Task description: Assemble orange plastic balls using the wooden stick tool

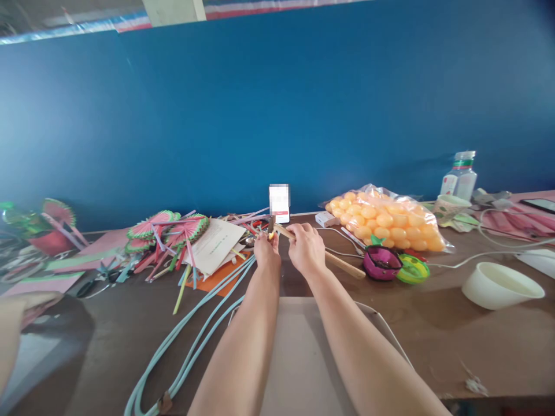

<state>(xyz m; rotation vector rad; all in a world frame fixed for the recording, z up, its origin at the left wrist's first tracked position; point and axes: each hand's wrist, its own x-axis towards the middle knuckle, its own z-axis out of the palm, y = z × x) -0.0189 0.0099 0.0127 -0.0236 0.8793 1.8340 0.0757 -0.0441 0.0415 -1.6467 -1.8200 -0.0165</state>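
My right hand (307, 247) is closed around a long wooden handle (347, 266), whose thick end sticks out toward the lower right. The thin end reaches left to a dark, narrow piece (272, 223), perhaps the head of this tool. Close beside it, my left hand (266, 249) is closed, with a small yellowish bit (271, 236) at its fingertips. Most of what the left fingers hold is hidden. Just behind both hands, a lit phone (280, 203) stands upright against the blue panel.
Light-blue tubing (191, 346), papers (217, 242) and paper fans (165, 234) lie left. A bag of orange balls (385, 216), a purple bowl (381, 263), a cream cup (498, 286) and bottles (462, 176) are right. Another person's arm (17, 318) enters at left.
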